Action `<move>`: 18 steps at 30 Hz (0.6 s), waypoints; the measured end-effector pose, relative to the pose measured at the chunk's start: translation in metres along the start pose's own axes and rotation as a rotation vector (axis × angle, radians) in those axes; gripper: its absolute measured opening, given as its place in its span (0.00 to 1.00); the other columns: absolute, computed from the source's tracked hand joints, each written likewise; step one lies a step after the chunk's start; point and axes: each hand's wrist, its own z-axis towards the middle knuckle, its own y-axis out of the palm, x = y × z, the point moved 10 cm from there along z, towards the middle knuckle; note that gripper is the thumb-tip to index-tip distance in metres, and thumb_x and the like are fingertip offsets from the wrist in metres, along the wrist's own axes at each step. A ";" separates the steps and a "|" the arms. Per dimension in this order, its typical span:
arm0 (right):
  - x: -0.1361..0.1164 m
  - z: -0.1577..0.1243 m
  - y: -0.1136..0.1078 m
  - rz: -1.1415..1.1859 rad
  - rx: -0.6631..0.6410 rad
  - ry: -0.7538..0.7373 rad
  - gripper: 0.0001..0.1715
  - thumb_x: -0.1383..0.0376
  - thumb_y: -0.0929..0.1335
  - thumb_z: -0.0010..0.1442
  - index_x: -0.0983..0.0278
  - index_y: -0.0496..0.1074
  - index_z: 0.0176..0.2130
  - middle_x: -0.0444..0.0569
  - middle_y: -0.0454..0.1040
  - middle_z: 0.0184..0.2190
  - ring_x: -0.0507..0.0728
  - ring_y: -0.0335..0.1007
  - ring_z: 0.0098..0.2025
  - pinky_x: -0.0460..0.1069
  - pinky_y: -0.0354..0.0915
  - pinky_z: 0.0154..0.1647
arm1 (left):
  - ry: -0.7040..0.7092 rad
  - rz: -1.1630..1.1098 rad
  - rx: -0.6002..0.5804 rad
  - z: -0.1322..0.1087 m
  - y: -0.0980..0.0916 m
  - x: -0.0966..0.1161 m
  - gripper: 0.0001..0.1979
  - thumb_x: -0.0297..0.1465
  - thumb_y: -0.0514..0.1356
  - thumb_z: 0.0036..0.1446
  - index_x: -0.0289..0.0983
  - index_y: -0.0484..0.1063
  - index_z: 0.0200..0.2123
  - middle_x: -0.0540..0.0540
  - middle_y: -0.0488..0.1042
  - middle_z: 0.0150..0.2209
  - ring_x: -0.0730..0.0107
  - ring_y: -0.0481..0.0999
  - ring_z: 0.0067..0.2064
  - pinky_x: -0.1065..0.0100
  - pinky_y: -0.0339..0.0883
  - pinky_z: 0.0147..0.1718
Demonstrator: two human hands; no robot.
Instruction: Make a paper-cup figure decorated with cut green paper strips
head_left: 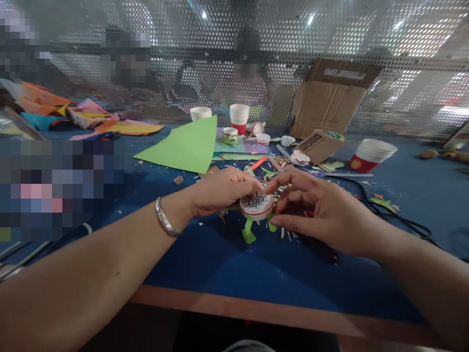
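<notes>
A paper-cup turtle (255, 208), made of a white cut cup base with a red band, sits in front of me. Its top bears dark drawn shell lines, and green paper legs (248, 232) stick out below. My left hand (230, 190) holds its left and far side, thumb at the rim and the other fingers mostly hidden. Around the right side curves my right hand (311, 210), fingers apart, its thumb close to a green leg; whether it touches is unclear. Under that hand lies a dark-handled tool (326, 250), mostly covered.
Paper scraps litter the blue table (205, 264). Ahead stand paper cups (239, 120), more cup turtles (230, 135) and a large green paper sheet (183, 146). A cardboard box (330, 102) is behind, stacked cups (372, 154) and a black cable (399, 220) at right, coloured paper (135, 127) at left.
</notes>
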 end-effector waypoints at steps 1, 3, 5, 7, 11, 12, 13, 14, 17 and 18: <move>0.000 0.000 0.000 0.000 -0.001 0.001 0.20 0.65 0.73 0.63 0.56 0.67 0.52 0.38 0.80 0.32 0.51 0.77 0.34 0.46 0.67 0.33 | 0.014 0.020 -0.002 0.000 0.000 0.002 0.11 0.32 0.58 0.55 0.35 0.71 0.22 0.53 0.64 0.21 0.78 0.56 0.23 0.72 0.46 0.21; 0.001 0.000 0.001 0.002 -0.002 0.006 0.20 0.65 0.73 0.63 0.55 0.67 0.52 0.37 0.80 0.33 0.51 0.76 0.34 0.46 0.67 0.33 | 0.050 0.071 0.008 -0.001 -0.001 0.004 0.13 0.34 0.58 0.57 0.35 0.72 0.22 0.53 0.66 0.22 0.77 0.58 0.24 0.72 0.49 0.23; 0.000 -0.001 0.001 0.011 -0.002 0.007 0.20 0.66 0.73 0.63 0.56 0.67 0.52 0.38 0.80 0.33 0.51 0.77 0.34 0.46 0.67 0.33 | 0.085 0.133 0.030 0.000 -0.004 0.006 0.14 0.36 0.59 0.57 0.35 0.73 0.23 0.51 0.68 0.24 0.76 0.62 0.26 0.71 0.53 0.25; 0.000 -0.002 0.001 0.020 -0.001 0.007 0.19 0.66 0.73 0.63 0.56 0.67 0.51 0.38 0.80 0.33 0.50 0.77 0.34 0.46 0.67 0.34 | 0.117 0.194 0.037 0.001 -0.006 0.007 0.15 0.37 0.58 0.58 0.35 0.76 0.25 0.50 0.70 0.26 0.74 0.63 0.28 0.70 0.55 0.27; 0.000 -0.002 0.001 0.032 0.003 0.009 0.19 0.66 0.73 0.63 0.56 0.68 0.51 0.39 0.80 0.33 0.51 0.78 0.35 0.46 0.69 0.34 | 0.139 0.276 0.037 0.001 -0.007 0.008 0.16 0.37 0.57 0.60 0.34 0.75 0.25 0.51 0.69 0.25 0.75 0.61 0.27 0.70 0.53 0.27; 0.000 -0.002 0.002 0.034 0.002 0.009 0.19 0.66 0.73 0.63 0.56 0.68 0.51 0.39 0.80 0.33 0.51 0.78 0.35 0.46 0.69 0.35 | 0.139 0.294 0.041 0.001 -0.007 0.009 0.17 0.38 0.57 0.60 0.34 0.75 0.25 0.51 0.68 0.24 0.75 0.60 0.26 0.70 0.52 0.26; 0.000 -0.002 0.002 0.036 0.001 0.008 0.18 0.66 0.73 0.63 0.57 0.68 0.51 0.39 0.80 0.33 0.52 0.78 0.35 0.47 0.69 0.35 | 0.138 0.313 0.047 0.001 -0.007 0.009 0.17 0.38 0.56 0.61 0.34 0.76 0.25 0.52 0.68 0.23 0.75 0.59 0.25 0.70 0.51 0.25; -0.001 -0.002 0.003 0.041 0.001 0.007 0.18 0.66 0.73 0.63 0.57 0.68 0.51 0.39 0.80 0.33 0.52 0.78 0.35 0.47 0.69 0.35 | 0.143 0.330 0.055 0.001 -0.008 0.010 0.17 0.38 0.56 0.61 0.34 0.76 0.25 0.52 0.68 0.23 0.76 0.59 0.25 0.70 0.50 0.24; -0.002 -0.002 0.002 0.065 0.010 0.007 0.17 0.67 0.73 0.63 0.57 0.68 0.50 0.40 0.81 0.34 0.52 0.79 0.35 0.47 0.69 0.34 | 0.176 0.358 0.081 0.000 -0.009 0.014 0.17 0.36 0.56 0.62 0.34 0.80 0.29 0.51 0.73 0.26 0.76 0.60 0.25 0.71 0.51 0.24; -0.003 -0.002 0.002 0.071 0.013 0.007 0.16 0.67 0.72 0.63 0.57 0.68 0.50 0.40 0.82 0.34 0.52 0.79 0.35 0.47 0.69 0.34 | 0.187 0.362 0.084 -0.001 -0.009 0.016 0.16 0.36 0.56 0.62 0.34 0.81 0.30 0.50 0.75 0.27 0.77 0.62 0.25 0.71 0.52 0.25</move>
